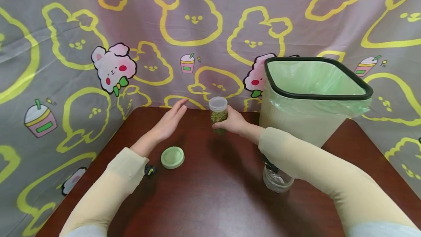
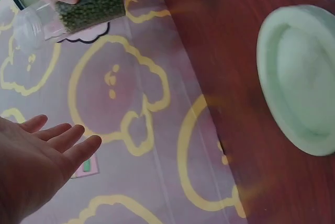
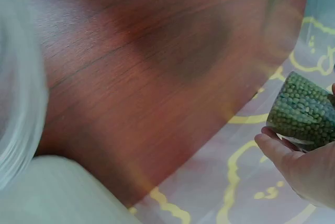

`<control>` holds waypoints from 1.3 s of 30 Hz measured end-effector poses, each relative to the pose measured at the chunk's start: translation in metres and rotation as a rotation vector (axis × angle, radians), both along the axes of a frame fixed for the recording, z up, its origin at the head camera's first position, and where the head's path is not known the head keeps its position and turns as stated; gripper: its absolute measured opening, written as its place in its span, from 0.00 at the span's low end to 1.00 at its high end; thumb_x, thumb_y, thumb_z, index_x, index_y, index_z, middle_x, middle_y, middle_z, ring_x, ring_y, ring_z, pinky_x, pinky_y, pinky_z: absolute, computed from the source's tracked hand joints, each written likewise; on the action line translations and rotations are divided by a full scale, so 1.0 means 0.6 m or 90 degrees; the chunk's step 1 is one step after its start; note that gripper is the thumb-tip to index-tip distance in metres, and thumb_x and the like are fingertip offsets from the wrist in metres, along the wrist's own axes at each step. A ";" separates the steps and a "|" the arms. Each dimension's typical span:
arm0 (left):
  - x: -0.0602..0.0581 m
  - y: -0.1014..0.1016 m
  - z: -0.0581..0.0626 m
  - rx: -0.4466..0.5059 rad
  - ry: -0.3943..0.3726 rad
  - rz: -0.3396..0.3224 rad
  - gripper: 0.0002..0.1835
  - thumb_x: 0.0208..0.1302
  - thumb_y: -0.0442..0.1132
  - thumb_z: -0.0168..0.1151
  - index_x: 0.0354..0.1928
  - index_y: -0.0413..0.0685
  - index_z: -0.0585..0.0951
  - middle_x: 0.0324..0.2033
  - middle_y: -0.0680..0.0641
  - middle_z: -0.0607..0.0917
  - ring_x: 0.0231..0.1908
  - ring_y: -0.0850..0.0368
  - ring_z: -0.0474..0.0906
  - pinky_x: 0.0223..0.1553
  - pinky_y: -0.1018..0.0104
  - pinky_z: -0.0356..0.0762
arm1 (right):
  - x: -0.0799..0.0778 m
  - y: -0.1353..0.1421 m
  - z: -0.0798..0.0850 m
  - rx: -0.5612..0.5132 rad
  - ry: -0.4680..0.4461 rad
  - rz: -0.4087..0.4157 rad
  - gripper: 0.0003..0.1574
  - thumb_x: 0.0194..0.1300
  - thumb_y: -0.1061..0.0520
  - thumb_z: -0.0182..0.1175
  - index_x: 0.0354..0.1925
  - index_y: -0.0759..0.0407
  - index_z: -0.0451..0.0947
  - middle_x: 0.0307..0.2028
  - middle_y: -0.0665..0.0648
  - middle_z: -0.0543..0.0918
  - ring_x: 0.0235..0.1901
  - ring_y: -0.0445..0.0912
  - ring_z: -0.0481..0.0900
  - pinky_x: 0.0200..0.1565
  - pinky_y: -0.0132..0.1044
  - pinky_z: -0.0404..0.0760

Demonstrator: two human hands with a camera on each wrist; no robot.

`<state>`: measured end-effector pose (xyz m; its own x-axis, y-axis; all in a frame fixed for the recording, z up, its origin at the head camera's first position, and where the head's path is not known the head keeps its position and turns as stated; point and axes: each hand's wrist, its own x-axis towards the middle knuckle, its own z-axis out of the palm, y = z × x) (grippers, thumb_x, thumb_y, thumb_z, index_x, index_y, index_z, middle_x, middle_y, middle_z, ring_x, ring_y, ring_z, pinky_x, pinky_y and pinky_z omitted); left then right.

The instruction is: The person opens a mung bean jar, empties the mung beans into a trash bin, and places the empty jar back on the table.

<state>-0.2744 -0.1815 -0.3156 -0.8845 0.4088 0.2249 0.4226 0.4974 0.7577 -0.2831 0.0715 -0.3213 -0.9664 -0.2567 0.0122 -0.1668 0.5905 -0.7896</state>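
A clear jar of mung beans (image 1: 218,115) with a translucent lid is held upright above the far part of the table by my right hand (image 1: 236,121). In the right wrist view the small green beans (image 3: 301,110) show through its wall, with the right hand (image 3: 309,169) curled round it. My left hand (image 1: 168,121) is raised to the left of the jar, its fingers straight and touching nothing. The left wrist view shows that hand (image 2: 52,161) with its palm bare, apart from the jar (image 2: 94,5). A pale green round dish or lid (image 1: 172,157) lies below the left hand.
A bin (image 1: 292,116) with a black rim and green liner stands at the back right. Under the right forearm is a clear glass bowl (image 1: 277,180) with a dark object by it. A small black item (image 1: 150,170) sits beside the left sleeve. Patterned cloth (image 1: 204,17) hangs behind.
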 end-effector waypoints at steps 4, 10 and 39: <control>0.009 0.006 0.009 0.017 0.004 -0.010 0.33 0.78 0.57 0.32 0.75 0.47 0.53 0.72 0.43 0.57 0.71 0.46 0.52 0.67 0.47 0.50 | 0.025 0.008 0.014 0.056 0.018 0.015 0.41 0.57 0.50 0.71 0.60 0.63 0.62 0.52 0.63 0.75 0.52 0.56 0.75 0.51 0.49 0.74; 0.020 0.020 0.025 0.080 0.003 -0.052 0.34 0.77 0.56 0.31 0.73 0.38 0.54 0.71 0.39 0.58 0.70 0.44 0.53 0.67 0.46 0.51 | 0.062 0.029 0.030 0.102 0.061 0.027 0.36 0.57 0.46 0.70 0.55 0.60 0.65 0.46 0.59 0.78 0.45 0.52 0.78 0.47 0.46 0.77; 0.074 0.124 0.071 0.132 -0.041 -0.233 0.34 0.75 0.57 0.40 0.74 0.44 0.54 0.71 0.43 0.59 0.71 0.50 0.52 0.67 0.51 0.53 | 0.166 0.174 0.085 0.204 0.210 0.102 0.32 0.53 0.43 0.72 0.50 0.54 0.70 0.31 0.50 0.78 0.29 0.43 0.76 0.33 0.40 0.75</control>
<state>-0.2300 -0.1069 -0.2731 -0.7039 0.6507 0.2847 0.4916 0.1570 0.8565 -0.1838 0.1760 -0.2706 -0.8721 -0.4432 0.2072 -0.4866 0.7419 -0.4614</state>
